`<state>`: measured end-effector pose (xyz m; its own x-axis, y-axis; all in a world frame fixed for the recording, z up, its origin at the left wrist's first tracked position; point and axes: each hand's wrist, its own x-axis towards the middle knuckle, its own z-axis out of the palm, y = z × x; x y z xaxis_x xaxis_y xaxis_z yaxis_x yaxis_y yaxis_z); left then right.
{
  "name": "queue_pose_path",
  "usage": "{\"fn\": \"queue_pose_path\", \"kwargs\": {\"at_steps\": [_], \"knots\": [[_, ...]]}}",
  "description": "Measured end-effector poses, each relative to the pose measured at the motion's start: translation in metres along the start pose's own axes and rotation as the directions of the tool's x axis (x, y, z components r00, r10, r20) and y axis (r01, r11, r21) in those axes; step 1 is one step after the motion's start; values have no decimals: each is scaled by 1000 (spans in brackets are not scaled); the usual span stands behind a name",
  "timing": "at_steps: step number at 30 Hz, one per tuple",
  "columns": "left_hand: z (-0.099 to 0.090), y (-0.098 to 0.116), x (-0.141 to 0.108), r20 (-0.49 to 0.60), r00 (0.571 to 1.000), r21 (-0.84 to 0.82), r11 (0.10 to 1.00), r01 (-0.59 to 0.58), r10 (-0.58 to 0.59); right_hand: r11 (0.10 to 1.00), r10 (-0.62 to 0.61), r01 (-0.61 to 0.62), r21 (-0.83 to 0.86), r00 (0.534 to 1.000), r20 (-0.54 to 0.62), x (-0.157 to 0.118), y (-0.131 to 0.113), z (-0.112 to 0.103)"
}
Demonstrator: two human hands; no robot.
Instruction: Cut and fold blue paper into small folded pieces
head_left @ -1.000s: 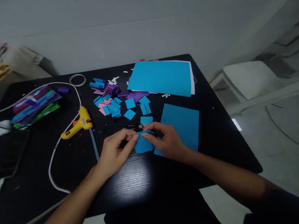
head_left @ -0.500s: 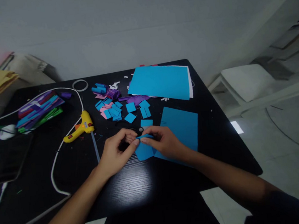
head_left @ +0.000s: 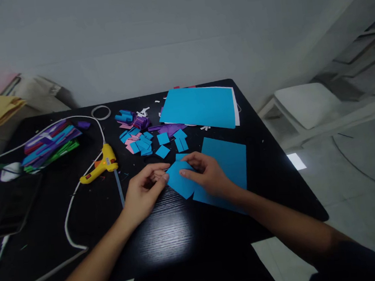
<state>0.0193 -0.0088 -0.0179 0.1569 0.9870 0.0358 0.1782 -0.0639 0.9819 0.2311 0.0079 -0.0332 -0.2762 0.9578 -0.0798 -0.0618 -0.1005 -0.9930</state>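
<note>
Between the left hand and the right hand, a blue paper points one corner nearward, no long axis plain — the right, nearer its middle, pinches it; the left, half-curled, meets its left corner — grip unclear.

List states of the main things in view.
paper piece: held
right hand: pinching paper piece
left hand: at paper piece's left edge, grip unclear
blue sheet: flat, partly hidden by right hand
glue gun: on its side, glue stick inserted
phone: flat, screen dark, cable plugged in
blue squares: loose, some overlapping
paper strips: bundled
grey ring: flat
</note>
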Motion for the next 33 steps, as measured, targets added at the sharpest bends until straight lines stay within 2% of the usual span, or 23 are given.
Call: {"fn": "queue_pose_path", "kwargs": {"at_steps": [3, 7, 9, 14, 17, 19, 23, 29, 33], "knots": [[-1, 0, 0, 42, 999, 59, 998, 7, -9, 1000, -13, 14, -13, 999, 49, 0, 1, 0], [1, -1, -1, 46, 999, 6, 1000, 23, -24, 998, -46, 52, -30, 987, 154, -1, 2, 1], [1, -2, -1, 46, 998, -27, 999, 45, -43, 997, -52, 59, -51, 990, 130, -1, 1, 1], [0, 1, 0, 24, 996, -70, 993, 92, -91, 990, -82, 80, -116, 997, -13, 0, -2, -3], [0, 2, 0, 57, 993, -62, 992, 107, -104, 989, -87, 85, -125, 996, -16, -1, -3, -3], [1, 3, 0, 42, 995, -39, 995, 87, -85, 990, -80, 79, -119, 997, -3, -2, -3, -2], [0, 5, -1, -21, 1000, -10, 1000, 22, -22, 997, -32, 35, -66, 999, 41, -1, -2, -2], [-5, 7, 0, -13, 1000, 6, 1000, -11, 11, 1000, 16, -17, 20, 999, 50, 1, -4, -7], [-7, 7, -2, -14, 997, 62, 996, -69, 70, 981, 74, -94, 172, 990, 121, 2, -6, -10]]}}
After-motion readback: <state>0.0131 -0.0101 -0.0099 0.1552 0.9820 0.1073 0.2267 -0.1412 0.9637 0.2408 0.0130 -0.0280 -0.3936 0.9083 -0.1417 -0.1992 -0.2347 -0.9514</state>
